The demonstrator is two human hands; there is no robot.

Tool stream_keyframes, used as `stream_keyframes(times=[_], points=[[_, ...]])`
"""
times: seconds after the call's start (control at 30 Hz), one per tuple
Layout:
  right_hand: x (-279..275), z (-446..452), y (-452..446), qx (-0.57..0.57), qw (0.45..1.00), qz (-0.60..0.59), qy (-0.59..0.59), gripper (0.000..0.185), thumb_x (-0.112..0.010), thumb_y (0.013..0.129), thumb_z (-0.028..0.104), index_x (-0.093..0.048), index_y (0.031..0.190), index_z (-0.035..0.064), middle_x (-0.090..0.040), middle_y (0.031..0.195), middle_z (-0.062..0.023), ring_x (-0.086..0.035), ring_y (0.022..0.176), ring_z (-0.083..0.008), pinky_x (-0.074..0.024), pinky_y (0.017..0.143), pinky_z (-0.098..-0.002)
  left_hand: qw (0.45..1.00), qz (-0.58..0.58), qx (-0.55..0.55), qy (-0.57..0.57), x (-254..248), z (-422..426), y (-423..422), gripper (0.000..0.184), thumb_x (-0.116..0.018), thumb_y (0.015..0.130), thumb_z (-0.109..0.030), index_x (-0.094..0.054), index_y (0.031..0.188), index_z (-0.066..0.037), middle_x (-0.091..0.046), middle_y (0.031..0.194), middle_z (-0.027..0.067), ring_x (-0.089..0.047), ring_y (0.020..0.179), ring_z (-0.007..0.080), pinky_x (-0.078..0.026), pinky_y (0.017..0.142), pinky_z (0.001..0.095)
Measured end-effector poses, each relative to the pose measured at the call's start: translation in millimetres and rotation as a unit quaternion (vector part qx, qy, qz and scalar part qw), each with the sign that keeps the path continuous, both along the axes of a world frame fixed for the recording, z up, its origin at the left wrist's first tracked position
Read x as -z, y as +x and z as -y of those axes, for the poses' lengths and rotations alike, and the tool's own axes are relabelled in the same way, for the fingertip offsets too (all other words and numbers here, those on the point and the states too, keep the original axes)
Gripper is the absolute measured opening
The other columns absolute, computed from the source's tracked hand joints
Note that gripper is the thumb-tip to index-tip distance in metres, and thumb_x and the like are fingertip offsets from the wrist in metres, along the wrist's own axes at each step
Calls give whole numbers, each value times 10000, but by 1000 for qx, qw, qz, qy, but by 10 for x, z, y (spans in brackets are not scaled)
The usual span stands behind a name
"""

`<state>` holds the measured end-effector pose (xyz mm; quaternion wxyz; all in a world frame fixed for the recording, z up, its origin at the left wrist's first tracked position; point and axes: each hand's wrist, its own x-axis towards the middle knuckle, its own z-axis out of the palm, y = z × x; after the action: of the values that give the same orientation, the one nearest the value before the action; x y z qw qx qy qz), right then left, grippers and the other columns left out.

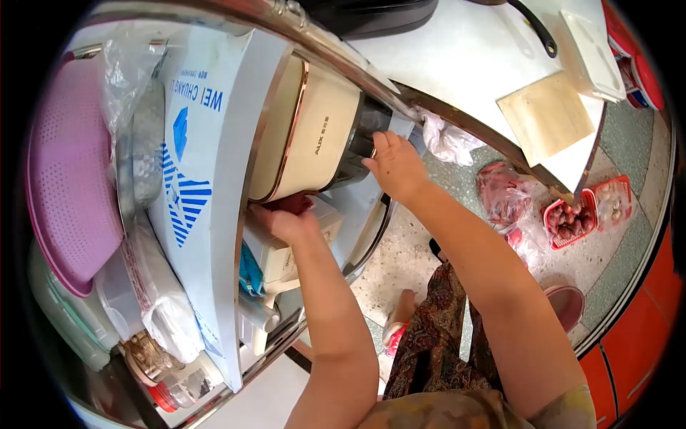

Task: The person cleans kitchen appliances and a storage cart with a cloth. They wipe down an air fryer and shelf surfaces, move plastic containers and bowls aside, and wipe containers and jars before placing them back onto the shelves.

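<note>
A cream kitchen appliance marked AUX (314,132), with copper trim and a dark see-through section (350,159), sits on the rack under a box. My left hand (289,220) is against the appliance's near side, its fingers partly hidden by the body and by something dark red beside them. At the dark section, my right hand (396,168) has its thumb and fingers curled on the edge or handle. Beside my left hand is a pale boxy item (286,259), along with a blue packet (250,270).
A white box with blue print (196,136) borders the appliance. Beyond it are a pink colander (75,164) and a metal bowl (146,146). A white tabletop (457,64) carries a board (549,118). On the floor stand a red basket of onions (572,223) and a bucket (564,306).
</note>
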<state>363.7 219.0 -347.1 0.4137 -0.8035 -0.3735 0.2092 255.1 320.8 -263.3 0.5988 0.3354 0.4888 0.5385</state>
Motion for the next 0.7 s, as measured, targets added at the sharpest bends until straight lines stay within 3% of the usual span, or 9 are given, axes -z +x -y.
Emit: stream_keyframes(times=[0.03,0.07,0.2,0.27,0.43,0.47,0.57,0.63,0.7], points=[[9,-11,1,-8,999,41,-22,325,-575,821,238,-451,1026,18,-510,1001,-141,-496,976,-301,-396,866,-351,998,17,8,-56,77,-45,-19,495,-368,895,-439,-417,1280,-132,-449,1289,53,-434,1156,261,-360,948,440],[12,-16,14,-16,999,44,-17,325,-575,821,238,-451,1026,18,-510,1001,-141,-496,976,-301,-396,866,-351,997,36,-16,-70,311,-194,-107,441,-372,866,-493,-499,1153,-182,-562,1073,49,-570,785,250,-426,455,382],[44,7,41,-19,999,38,-1,341,-608,792,220,-438,1011,20,-511,989,-149,-512,946,-336,-432,812,-385,995,-20,33,-97,606,-201,-180,419,-373,880,-457,-523,1126,-153,-598,1009,41,-574,759,228,-439,486,354],[54,20,18,-14,999,30,10,333,-606,795,219,-439,1004,21,-511,991,-149,-512,946,-336,-433,810,-386,982,8,101,-160,743,-352,-321,427,-359,915,-351,-472,1216,-70,-516,1204,82,-499,1066,264,-393,913,411],[3,46,52,-23,1000,15,16,316,-597,803,205,-436,1002,19,-509,988,-155,-521,915,-351,-444,772,-404,997,-20,-19,-70,205,-312,-75,421,-341,925,-326,-474,1208,-44,-518,1203,91,-490,1087,253,-403,924,402],[8,52,65,-21,1000,17,16,316,-597,803,205,-436,1002,19,-509,988,-155,-521,915,-351,-444,772,-404,996,-23,-27,-88,-121,-155,80,420,-339,926,-329,-461,1227,-63,-508,1218,83,-490,1094,251,-414,915,397],[54,42,55,-24,999,37,29,327,-606,796,203,-435,1001,15,-509,978,-160,-524,902,-356,-447,753,-411,994,-62,-85,-7,-172,-222,72,429,-338,925,-339,-442,1245,-72,-491,1238,81,-487,1106,244,-415,916,401],[78,50,67,-22,997,21,68,333,-612,790,193,-435,1005,11,-508,971,-163,-522,903,-359,-446,750,-413,998,-17,-50,38,78,-554,-136,449,-341,921,-348,-419,1263,-67,-470,1259,93,-480,1117,253,-414,920,408],[84,67,79,-28,997,32,72,337,-613,786,183,-435,1012,7,-505,973,-170,-519,903,-367,-443,756,-414,995,9,73,61,267,-747,-283,423,-312,928,-269,-431,1219,14,-499,1197,156,-521,1040,292,-493,805,384]])
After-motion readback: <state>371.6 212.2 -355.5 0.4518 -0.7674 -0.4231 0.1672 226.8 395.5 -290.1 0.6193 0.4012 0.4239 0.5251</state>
